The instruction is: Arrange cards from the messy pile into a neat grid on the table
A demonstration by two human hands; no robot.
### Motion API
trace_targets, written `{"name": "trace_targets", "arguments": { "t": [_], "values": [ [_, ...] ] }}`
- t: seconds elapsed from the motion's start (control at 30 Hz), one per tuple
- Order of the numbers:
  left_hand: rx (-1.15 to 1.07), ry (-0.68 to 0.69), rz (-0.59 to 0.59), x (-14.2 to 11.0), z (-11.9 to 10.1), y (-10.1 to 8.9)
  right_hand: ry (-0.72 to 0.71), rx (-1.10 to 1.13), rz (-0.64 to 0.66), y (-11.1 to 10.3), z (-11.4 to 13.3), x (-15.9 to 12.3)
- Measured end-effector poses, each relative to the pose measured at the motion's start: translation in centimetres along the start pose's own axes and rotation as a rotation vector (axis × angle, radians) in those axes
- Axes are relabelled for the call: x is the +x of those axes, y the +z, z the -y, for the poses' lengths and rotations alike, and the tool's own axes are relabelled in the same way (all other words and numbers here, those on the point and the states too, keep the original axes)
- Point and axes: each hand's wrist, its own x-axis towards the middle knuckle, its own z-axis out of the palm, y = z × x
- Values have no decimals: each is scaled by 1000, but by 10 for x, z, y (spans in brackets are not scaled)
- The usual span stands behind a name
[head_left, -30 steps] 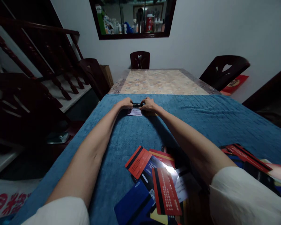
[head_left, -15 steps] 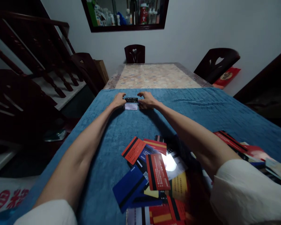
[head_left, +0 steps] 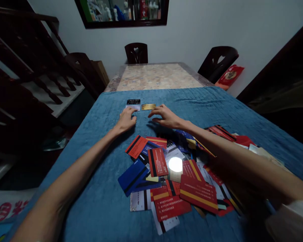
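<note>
Toward the far part of the blue cloth (head_left: pixel 108 111), a black card (head_left: pixel 133 101) lies just behind a pale lilac card (head_left: pixel 131 107). A gold card (head_left: pixel 147 107) is to the right of the lilac one. My left hand (head_left: pixel 127 120) is at the near edge of the lilac card, fingers apart; whether a fingertip touches it I cannot tell. Just in front of the gold card hovers my right hand (head_left: pixel 166 117), its fingers spread and slightly curled around nothing. Nearer to me is a loose heap of overlapping cards, among them a blue card (head_left: pixel 133 177) and a red card (head_left: pixel 157 162).
Under my right forearm, more cards, such as a dark red one (head_left: pixel 221 132), spread to the right. Past the cloth shows the patterned tabletop (head_left: pixel 161 75). Chairs stand around it, one at the far end (head_left: pixel 136 53). A stair railing (head_left: pixel 37 80) is at left.
Both hands have come away from the black card and drawn back toward me. The gold card, earlier hidden by my right hand, now shows. The camera view has shifted.
</note>
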Motion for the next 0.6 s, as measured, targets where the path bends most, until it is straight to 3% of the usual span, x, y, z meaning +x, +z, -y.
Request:
{"name": "trace_targets", "arguments": {
  "t": [0.17, 0.3, 0.43, 0.6],
  "values": [
    [-8, 64, 47, -40, -31, 2, -81, 27, 1, -4, 36, -59],
    [-21, 110, 64, -71, -55, 1, -146, -9, 113, -3, 66, -93],
    [-42, 153, 95, -96, -75, 0, -187, -65, 222, 3, 84, -107],
    [-69, 186, 86, -113, -88, 3, -213, -118, 255, 8, 84, -108]
  ]
}}
